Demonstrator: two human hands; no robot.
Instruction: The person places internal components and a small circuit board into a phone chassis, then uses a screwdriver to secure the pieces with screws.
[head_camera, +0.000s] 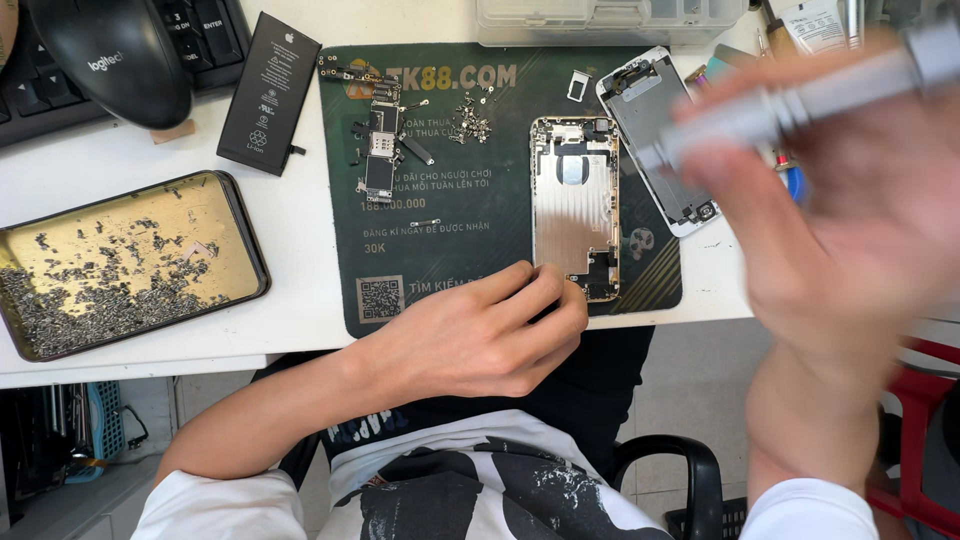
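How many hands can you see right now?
2. The left hand rests at the mat's near edge, beside the opened phone housing. The right hand, blurred, holds a grey tool up at right.

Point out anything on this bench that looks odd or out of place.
Nothing looks spilled or broken. The phone shell lies opened on the green mat, with its battery off the mat's left edge and loose screws piled above.

The empty phone housing is a silver metal shell, lying flat and open-side up on the dark green mat, its lower edge near the table's front. The grey screwdriver is blurred, raised and tilted.
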